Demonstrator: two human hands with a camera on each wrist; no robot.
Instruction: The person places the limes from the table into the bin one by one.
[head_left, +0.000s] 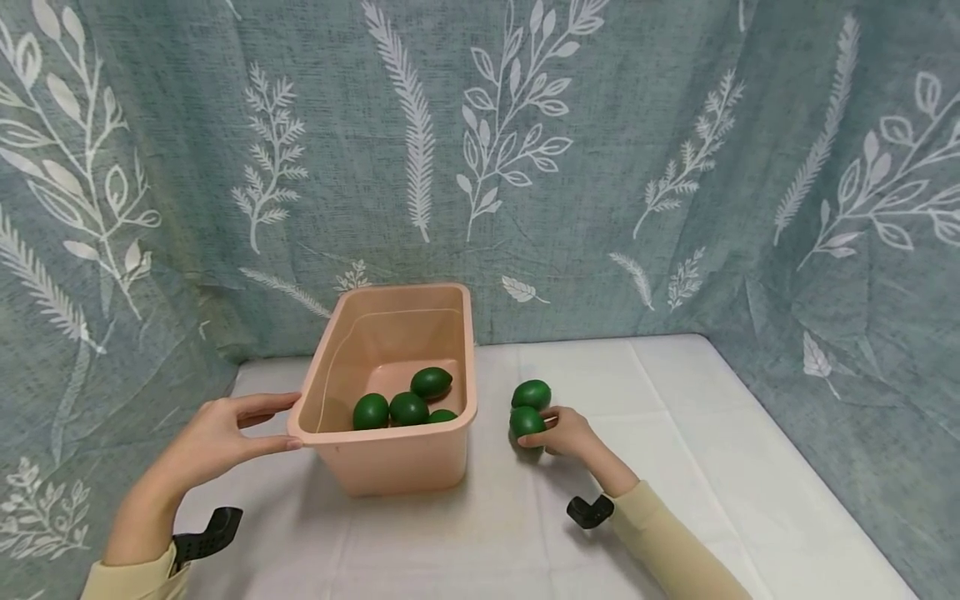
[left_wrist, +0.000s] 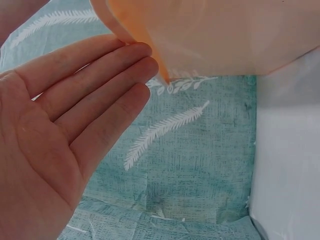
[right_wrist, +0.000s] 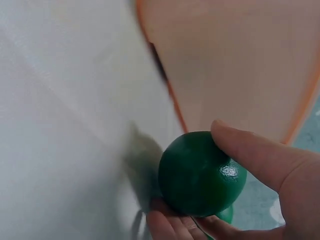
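Note:
My right hand (head_left: 572, 432) pinches a glossy dark green lime (head_left: 527, 425) between thumb and fingers, over the white cloth right of the bin. In the right wrist view the thumb lies on one side of this lime (right_wrist: 200, 172) and fingertips curl under the other. Just behind it is a second lime (head_left: 532, 393), partly covered. My left hand (head_left: 210, 437) has straight fingers and thumb at the near left corner of the peach plastic bin (head_left: 397, 467). Its fingertips (left_wrist: 142, 65) meet the bin's edge in the left wrist view. Several limes (head_left: 408, 408) lie inside the bin.
A white cloth (head_left: 600, 517) covers the table. Teal curtains (head_left: 360, 167) with white leaf prints hang behind it and along both sides. Black wrist mounts (head_left: 590, 511) sit on both forearms.

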